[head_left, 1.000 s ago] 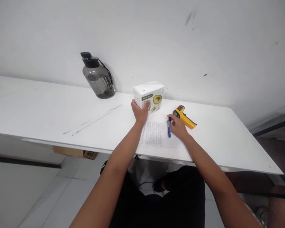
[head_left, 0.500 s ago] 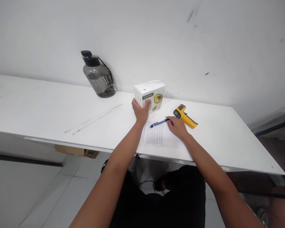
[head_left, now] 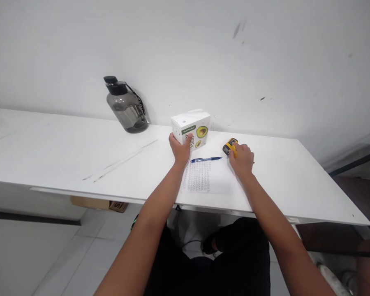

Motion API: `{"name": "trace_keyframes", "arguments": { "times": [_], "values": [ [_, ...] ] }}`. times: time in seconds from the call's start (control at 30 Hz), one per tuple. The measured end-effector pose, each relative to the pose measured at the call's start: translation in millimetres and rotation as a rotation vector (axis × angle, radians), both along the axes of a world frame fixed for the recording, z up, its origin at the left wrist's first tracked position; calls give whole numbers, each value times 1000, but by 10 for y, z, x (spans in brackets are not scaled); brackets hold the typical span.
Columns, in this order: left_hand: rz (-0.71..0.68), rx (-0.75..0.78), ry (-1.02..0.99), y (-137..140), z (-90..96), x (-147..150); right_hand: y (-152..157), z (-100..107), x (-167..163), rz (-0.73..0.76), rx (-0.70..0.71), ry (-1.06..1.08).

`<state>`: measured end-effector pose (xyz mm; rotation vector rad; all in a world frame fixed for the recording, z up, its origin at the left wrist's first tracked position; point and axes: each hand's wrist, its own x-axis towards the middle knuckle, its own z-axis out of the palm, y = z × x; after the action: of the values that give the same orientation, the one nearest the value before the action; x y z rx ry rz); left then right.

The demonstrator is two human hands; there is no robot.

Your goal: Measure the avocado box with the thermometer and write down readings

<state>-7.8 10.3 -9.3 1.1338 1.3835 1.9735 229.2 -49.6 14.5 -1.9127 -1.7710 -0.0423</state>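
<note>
My left hand [head_left: 180, 149] is closed on the near left corner of a white box [head_left: 190, 119] with avocado pictures, its thumb across the printed front. The box stands upright near the wall. Over to the right, my right hand [head_left: 243, 161] has its fingers wrapped round a yellow and black infrared thermometer [head_left: 230, 145], whose handle is mostly hidden under the hand. A blue pen [head_left: 206, 159] lies between the two hands, along the top of a sheet of paper [head_left: 218, 181] covered with rows of handwriting.
A large grey water bottle [head_left: 126, 109] with a black lid stands tilted in view by the wall [head_left: 185, 53]. The white table [head_left: 64, 152] has dark streaks left of the box. Below it, a cardboard box [head_left: 98, 203] is on the floor.
My right hand has let go of the pen, which now lies flat on the paper, and has moved right onto the thermometer. My left hand stays on the box.
</note>
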Motion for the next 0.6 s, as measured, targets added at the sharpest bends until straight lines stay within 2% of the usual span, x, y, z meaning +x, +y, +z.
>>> {"name": "trace_keyframes", "arguments": {
  "times": [0.13,0.33,0.6],
  "values": [
    [-10,-18,-21,-6,15,-3,30,34,134,-126,-106,-63],
    [-38,-2,-28,10,-23,-15,41,19,203,-138,-271,-63],
    [-13,-47,-51,-10,14,2,50,10,182,-133,-318,-132]
  ]
}}
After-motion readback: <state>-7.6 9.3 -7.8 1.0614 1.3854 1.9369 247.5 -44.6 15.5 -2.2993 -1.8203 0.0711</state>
